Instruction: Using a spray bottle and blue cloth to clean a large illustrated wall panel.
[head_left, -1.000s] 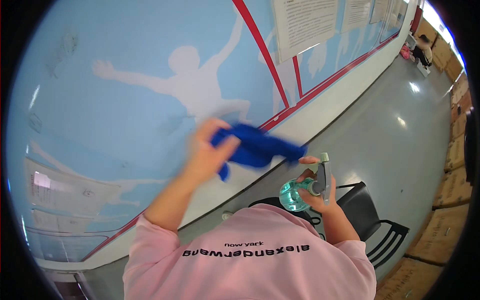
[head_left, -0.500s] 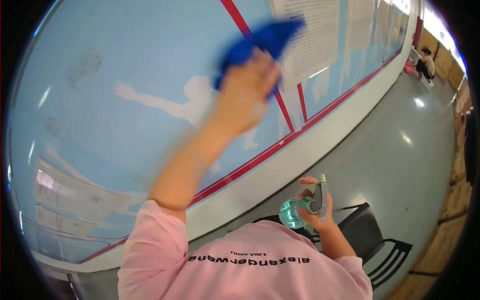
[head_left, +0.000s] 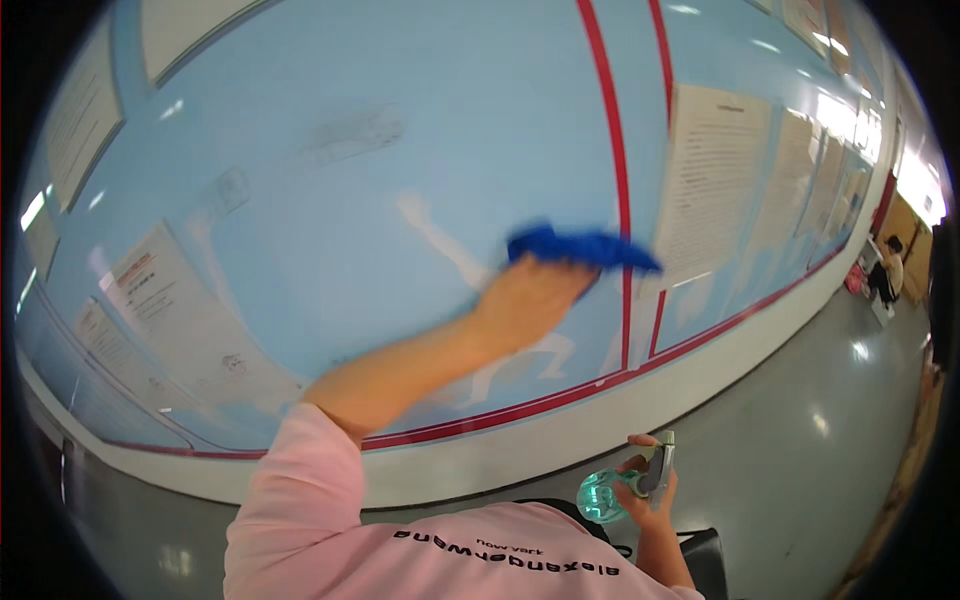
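My left hand (head_left: pixel 530 303) presses a blue cloth (head_left: pixel 575 248) against a light blue wall board (head_left: pixel 330 230), just left of a red vertical stripe. The fingers are closed on the cloth, and some of it sticks out to the right, blurred by motion. Low on the right, my right hand (head_left: pixel 645 500) grips a spray bottle (head_left: pixel 600 497) with clear teal liquid and a grey trigger head. White silhouettes of figures are printed on the board around the cloth. A grey smudge (head_left: pixel 355 132) marks the board higher up.
Printed sheets (head_left: pixel 715 185) are mounted on the board to the right, with more (head_left: pixel 175 300) at the left. Below the board runs a grey floor (head_left: pixel 770 440). A black chair (head_left: pixel 703 560) stands beside my right arm. Another person (head_left: pixel 887 270) sits low at the far right.
My view has turned up and left, showing more of the board. My left hand and the cloth now sit lower in view, still on the board. The bottle stays in my right hand.
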